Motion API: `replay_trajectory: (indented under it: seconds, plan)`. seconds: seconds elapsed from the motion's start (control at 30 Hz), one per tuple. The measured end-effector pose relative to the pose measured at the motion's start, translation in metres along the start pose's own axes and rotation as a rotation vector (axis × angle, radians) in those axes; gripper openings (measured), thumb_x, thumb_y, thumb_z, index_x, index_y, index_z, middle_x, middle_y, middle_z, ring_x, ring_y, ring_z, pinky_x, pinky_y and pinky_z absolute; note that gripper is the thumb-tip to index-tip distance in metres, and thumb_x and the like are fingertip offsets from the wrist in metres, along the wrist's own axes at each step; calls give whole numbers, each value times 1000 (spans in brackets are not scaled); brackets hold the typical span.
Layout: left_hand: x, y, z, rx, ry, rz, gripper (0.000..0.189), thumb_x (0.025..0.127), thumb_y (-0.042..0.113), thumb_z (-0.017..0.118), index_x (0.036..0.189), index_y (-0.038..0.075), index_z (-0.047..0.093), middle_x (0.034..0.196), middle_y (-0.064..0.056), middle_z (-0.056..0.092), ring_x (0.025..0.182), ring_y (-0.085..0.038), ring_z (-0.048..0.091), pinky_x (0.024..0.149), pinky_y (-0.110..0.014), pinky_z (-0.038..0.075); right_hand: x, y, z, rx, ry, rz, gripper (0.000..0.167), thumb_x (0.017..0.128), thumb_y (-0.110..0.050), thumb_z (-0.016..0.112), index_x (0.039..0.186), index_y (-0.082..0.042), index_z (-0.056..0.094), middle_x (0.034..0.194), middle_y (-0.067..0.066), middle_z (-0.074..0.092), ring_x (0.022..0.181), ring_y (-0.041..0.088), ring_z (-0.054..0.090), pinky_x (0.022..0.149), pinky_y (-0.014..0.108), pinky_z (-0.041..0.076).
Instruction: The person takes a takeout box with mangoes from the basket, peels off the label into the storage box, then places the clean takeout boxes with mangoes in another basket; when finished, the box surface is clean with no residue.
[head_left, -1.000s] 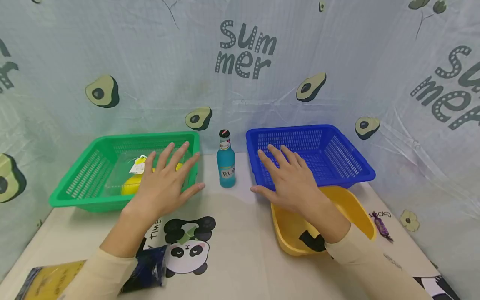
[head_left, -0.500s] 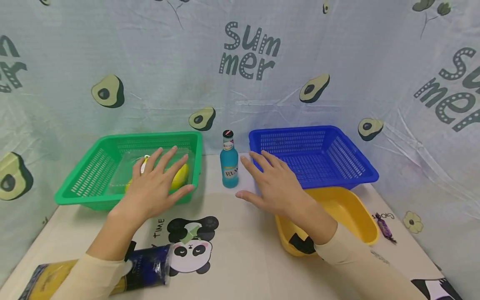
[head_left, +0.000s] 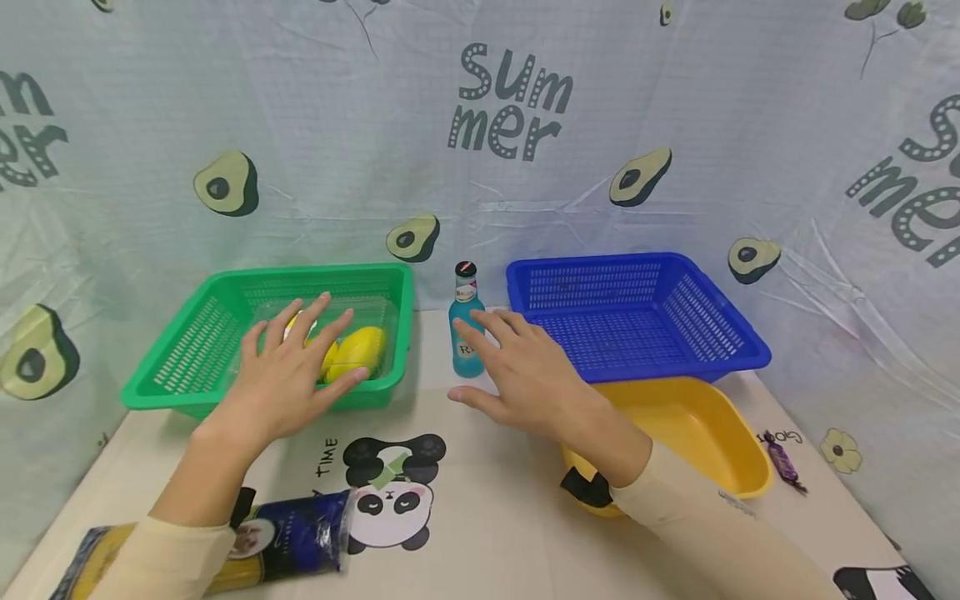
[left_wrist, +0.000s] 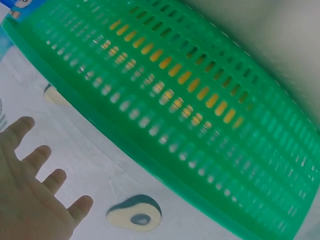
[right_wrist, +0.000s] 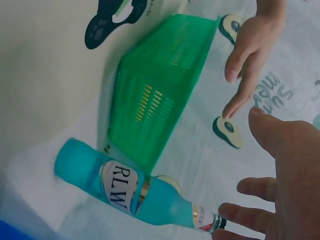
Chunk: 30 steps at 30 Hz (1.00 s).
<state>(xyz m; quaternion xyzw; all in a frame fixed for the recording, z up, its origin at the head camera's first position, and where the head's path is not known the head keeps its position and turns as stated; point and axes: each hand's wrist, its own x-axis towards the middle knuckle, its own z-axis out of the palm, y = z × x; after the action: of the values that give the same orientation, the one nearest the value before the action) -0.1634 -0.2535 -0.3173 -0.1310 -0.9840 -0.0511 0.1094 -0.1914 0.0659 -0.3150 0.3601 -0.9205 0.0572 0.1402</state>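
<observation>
My left hand (head_left: 285, 375) is spread over the near side of the green basket (head_left: 408, 333), fingers apart and holding nothing. In the basket, partly behind this hand, lie yellow, lemon-like things (head_left: 360, 350) with clear plastic around them. A blue bottle (head_left: 463, 321) with a black cap and an RLW label stands upright between the baskets. My right hand (head_left: 528, 375) is raised in front of it with loosely bent fingers, overlapping the label in the head view. In the right wrist view, the fingertips appear near the neck of the bottle (right_wrist: 165, 200).
A blue basket (head_left: 738, 350) stands at the back right, with a yellow tub (head_left: 697, 425) in front of it. Near the right edge lies a purple wrapped candy (head_left: 783, 462). A pasta packet (head_left: 300, 537) lies at the front left, partly under my left forearm.
My right hand has moved left from the blue basket to in front of the bottle. My left hand has drawn left and down, uncovering more of the yellow things. The view has shifted slightly.
</observation>
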Motion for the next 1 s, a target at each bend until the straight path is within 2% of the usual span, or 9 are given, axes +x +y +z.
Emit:
replay_trajectory:
  seconds: [0.23, 0.43, 0.67, 1.0]
  plan:
    - [-13, -19, -3, -22, 2, -60, 79, 100, 64, 52, 162, 19, 32, 171, -15, 11, 152, -50, 12, 108, -77, 13, 14, -9, 8, 25, 14, -56, 79, 99, -64, 53, 161, -18, 36, 161, 10, 40, 144, 32, 42, 114, 50, 41]
    - [-20, -32, 0, -52, 3, -79, 79, 100, 63, 53, 163, 20, 30, 171, -17, 12, 149, -55, 13, 105, -80, 14, 23, -14, 15, 46, -5, -95, 80, 100, -63, 52, 162, -17, 34, 161, 11, 40, 144, 31, 42, 113, 49, 42]
    - [-21, -47, 1, -72, 8, -91, 81, 99, 62, 55, 164, 21, 28, 170, -19, 13, 148, -56, 14, 101, -81, 16, 36, -19, 24, 86, -2, -134, 78, 100, -60, 56, 160, -14, 36, 160, 11, 41, 141, 31, 46, 111, 45, 45]
    - [-21, -67, -3, -85, 4, -100, 80, 100, 57, 57, 164, 17, 27, 169, -22, 12, 142, -61, 19, 95, -81, 21, 57, -35, 33, 159, -75, -119, 81, 100, -66, 50, 163, -19, 30, 163, 9, 37, 142, 31, 46, 108, 45, 48]
